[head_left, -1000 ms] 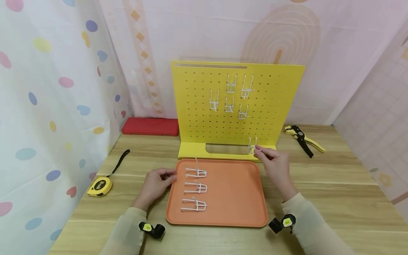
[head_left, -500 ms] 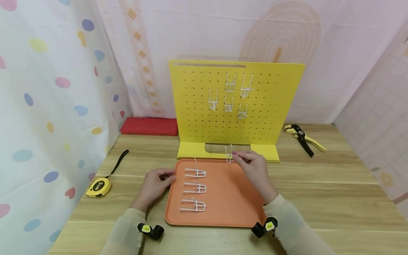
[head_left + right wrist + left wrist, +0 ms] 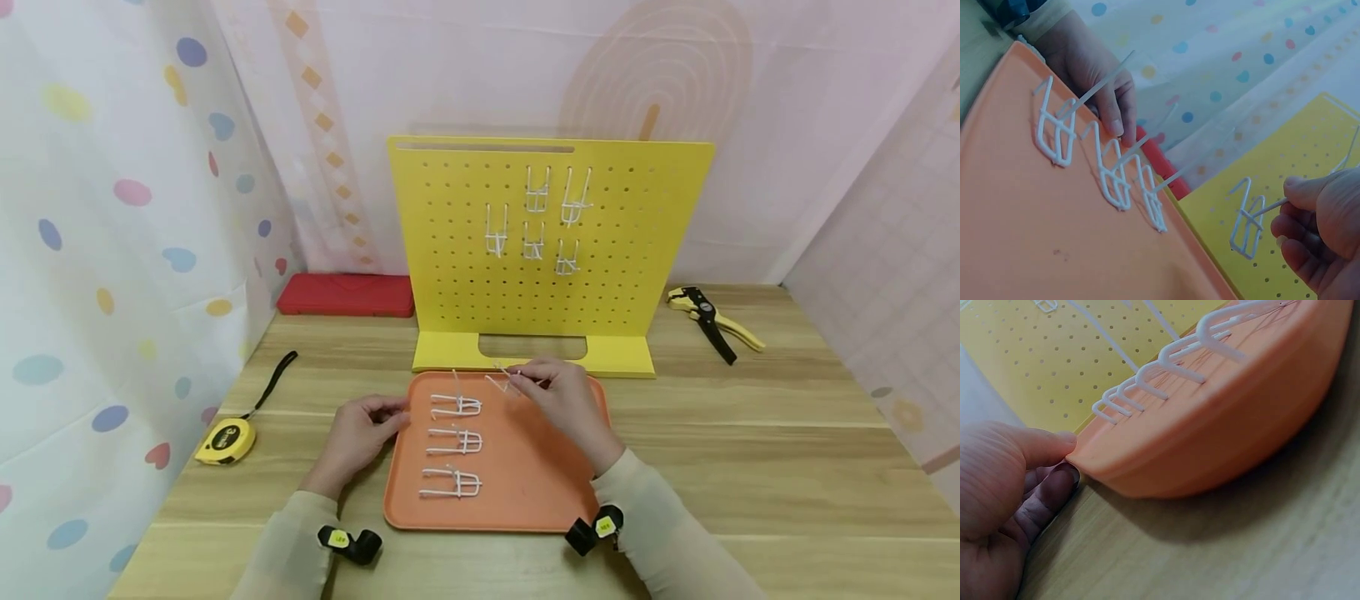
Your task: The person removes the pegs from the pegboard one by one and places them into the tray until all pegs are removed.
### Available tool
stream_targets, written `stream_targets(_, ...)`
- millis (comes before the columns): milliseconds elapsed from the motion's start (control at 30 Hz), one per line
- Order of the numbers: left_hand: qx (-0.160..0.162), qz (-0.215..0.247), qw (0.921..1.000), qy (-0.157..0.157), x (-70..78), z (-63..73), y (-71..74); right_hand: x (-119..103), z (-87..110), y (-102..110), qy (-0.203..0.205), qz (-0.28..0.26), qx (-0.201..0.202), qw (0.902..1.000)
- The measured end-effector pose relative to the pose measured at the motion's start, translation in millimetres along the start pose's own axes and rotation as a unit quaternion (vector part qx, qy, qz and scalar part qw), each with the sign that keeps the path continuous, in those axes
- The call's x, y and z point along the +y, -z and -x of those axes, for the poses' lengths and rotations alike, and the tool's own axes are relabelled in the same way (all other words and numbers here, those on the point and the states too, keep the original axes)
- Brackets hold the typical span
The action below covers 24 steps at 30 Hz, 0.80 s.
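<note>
My right hand (image 3: pixel 558 400) pinches a white wire pegboard hook (image 3: pixel 1247 215) by its straight prong, above the far part of the orange tray (image 3: pixel 525 492). Its bent ends point toward the left. My left hand (image 3: pixel 362 437) grips the tray's left rim, thumb on top and fingers underneath, as the left wrist view shows. Three more hooks lie in a column on the tray's left side: a far hook (image 3: pixel 457 406), a middle hook (image 3: pixel 456 441) and a near hook (image 3: pixel 452 482). Behind the tray stands a yellow pegboard (image 3: pixel 457 292), with several white hooks hanging from its upper holes.
A red case (image 3: pixel 345 295) lies left of the pegboard. A yellow tape measure (image 3: pixel 227 440) with a black strap is at the left of the wooden table (image 3: pixel 750 467). Yellow-and-black wire strippers (image 3: pixel 708 321) lie on the right. Patterned curtains (image 3: pixel 465 67) hang behind.
My right hand has carried the hook leftward from the pegboard's right foot to over the tray, and the hook has turned to point left. The left hand keeps its place on the rim.
</note>
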<state>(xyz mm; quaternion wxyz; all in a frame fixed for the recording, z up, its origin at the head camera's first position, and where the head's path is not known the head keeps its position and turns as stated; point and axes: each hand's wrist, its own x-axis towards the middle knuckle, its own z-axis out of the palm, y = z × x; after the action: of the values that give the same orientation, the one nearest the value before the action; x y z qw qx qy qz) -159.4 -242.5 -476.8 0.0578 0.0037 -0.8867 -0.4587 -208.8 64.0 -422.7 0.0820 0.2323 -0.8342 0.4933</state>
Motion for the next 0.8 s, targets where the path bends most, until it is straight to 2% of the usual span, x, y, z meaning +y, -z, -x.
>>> stream_targets(333, -0.002, -0.003, 1.0, -0.002, -0.9, -0.8, -0.3, 11, -0.1, -7, -0.021, 0.071, -0.049, 0.996)
stream_targets(800, -0.001, -0.004, 1.0, -0.005, 0.2, -0.6, -0.5, 15, -0.4, -10, -0.038, 0.094, -0.089, 0.9908)
